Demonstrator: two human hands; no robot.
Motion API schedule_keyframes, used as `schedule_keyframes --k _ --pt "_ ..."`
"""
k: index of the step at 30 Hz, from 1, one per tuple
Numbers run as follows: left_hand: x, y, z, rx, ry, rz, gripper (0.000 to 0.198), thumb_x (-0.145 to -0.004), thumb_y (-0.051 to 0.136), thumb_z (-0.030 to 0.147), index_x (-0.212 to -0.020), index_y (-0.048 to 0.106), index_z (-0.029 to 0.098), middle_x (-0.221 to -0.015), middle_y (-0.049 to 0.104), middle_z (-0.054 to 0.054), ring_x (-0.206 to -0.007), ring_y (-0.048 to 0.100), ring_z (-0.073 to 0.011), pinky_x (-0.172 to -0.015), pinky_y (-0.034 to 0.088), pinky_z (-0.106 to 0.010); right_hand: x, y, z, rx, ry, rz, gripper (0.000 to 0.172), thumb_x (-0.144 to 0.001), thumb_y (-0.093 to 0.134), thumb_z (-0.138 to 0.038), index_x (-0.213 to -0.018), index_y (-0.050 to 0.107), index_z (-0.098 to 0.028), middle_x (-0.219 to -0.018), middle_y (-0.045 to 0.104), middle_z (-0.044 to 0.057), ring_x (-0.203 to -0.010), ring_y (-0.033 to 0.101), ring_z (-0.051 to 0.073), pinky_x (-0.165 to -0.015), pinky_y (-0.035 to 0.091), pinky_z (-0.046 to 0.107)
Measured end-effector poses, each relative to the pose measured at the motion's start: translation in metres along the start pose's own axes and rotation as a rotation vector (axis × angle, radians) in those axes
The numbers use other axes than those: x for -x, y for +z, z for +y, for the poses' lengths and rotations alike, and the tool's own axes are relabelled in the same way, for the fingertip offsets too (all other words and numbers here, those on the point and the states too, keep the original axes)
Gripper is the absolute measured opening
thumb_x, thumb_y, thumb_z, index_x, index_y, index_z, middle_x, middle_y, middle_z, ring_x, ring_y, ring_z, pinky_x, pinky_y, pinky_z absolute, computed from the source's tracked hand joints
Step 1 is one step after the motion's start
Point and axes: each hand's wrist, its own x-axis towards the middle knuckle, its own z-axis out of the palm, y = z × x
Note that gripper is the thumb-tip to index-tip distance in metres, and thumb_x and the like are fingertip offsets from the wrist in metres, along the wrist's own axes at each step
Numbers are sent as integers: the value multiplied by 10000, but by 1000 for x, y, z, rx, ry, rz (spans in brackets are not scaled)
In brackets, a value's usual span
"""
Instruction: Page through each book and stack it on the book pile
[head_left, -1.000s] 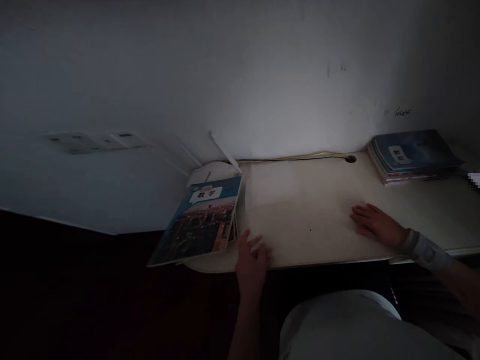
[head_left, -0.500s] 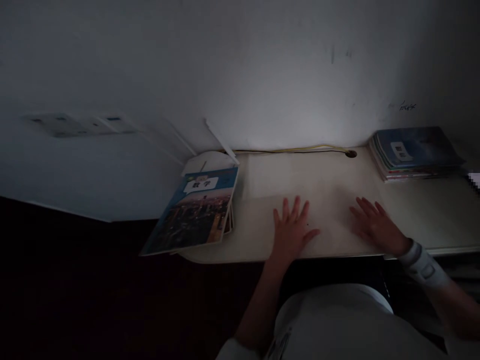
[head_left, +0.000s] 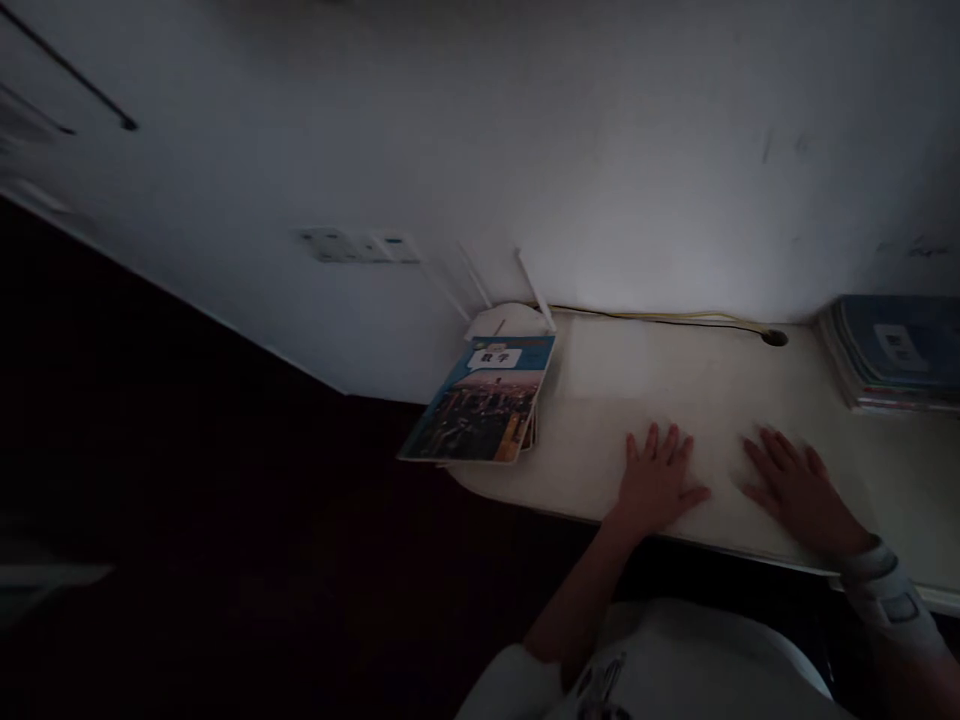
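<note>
Both the left hand (head_left: 656,485) and right hand (head_left: 802,495) spread, grasping nothing, at the near side of the tabletop (head_left: 585,455). The blue textbook (head_left: 491,400) tops a pile at left, its corner overhanging — probably light, bendy, slick-covered, best pinched there. The right-hand book stack (head_left: 919,345) likely weighs more.

Vs 1 s ago: left hand (head_left: 656,490) is off the front edge by the blue-covered book (head_left: 480,415), now spread flat nearer the right hand (head_left: 806,500), whose fingers fan wider. View swings left; far book stack (head_left: 919,345) gets cropped, dark rod (head_left: 67,65) enters upper left.
</note>
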Motion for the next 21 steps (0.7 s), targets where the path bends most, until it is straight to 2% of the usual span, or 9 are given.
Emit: schedule_keyframes --k 3,5,8,9,11,14,16,18,21 --pt "5 -13 -14 42 45 -4 727 -852 354 654 -1442 314 230 -1520 285 -128 -1399 201 -374 -1062 173 -664 -1 -1 3 -46 15 83 539 -929 347 -485 -1377 422 -196 -1429 418 187 -1319 375 347 -981 331 628" --pt "12 -30 -40 62 -18 70 652 -846 469 575 -1401 388 244 -1491 343 -137 -1382 253 -372 -1061 202 -648 0 -5 5 -113 31 220 498 -930 372 -442 -1351 447 -187 -1397 456 180 -1297 413 318 -1012 335 583" --pt "22 -58 -94 19 -361 374 515 -837 563 417 -1295 513 188 -1429 420 -191 -1363 290 -387 -1077 202 -609 1 -9 10 -210 33 396 425 -919 425 -362 -1310 488 -206 -1279 563 146 -1191 522 268 -1034 356 506" --pt "24 -65 -112 6 -434 424 488 -854 536 368 -1281 513 133 -1407 421 -242 -1352 295 -414 -1055 212 -632 2 -8 12 -221 29 411 404 -917 430 -347 -1289 506 -211 -1240 590 137 -1161 544 260 -1029 364 496" --pt "25 -72 -141 15 -607 493 407 -824 563 298 -1170 570 85 -1310 488 -294 -1305 353 -448 -1013 238 -664 4 -3 13 -205 19 373 374 -918 423 -341 -1248 540 -211 -1228 601 131 -1164 543 264 -1023 361 506" --pt "20 -70 -159 62 -744 550 275 -792 547 219 -1015 611 72 -1228 530 -319 -1252 419 -454 -964 284 -677 6 8 10 -141 35 262 391 -923 391 -378 -1227 563 -202 -1298 559 142 -1229 492 286 -1013 350 531" --pt "16 -71 -161 111 -770 588 193 -797 489 190 -886 620 80 -1128 582 -312 -1198 479 -442 -923 332 -668 7 13 6 -113 46 212 417 -926 372 -402 -1230 570 -195 -1315 545 156 -1237 483 298 -997 360 536" --pt "16 -80 -163 193 -768 603 148 -775 491 192 -693 587 115 -893 648 -251 -1072 577 -415 -879 390 -631 7 15 3 -100 46 182 426 -928 369 -419 -1226 576 -196 -1317 544 158 -1229 489 299 -992 363 536" --pt "22 -111 -168 315 -708 625 256 -708 552 213 -483 432 184 -542 559 -105 -899 646 -366 -870 415 -582 7 15 1 -101 47 154 415 -930 383 -420 -1214 584 -193 -1316 546 153 -1231 487 290 -1003 354 536"
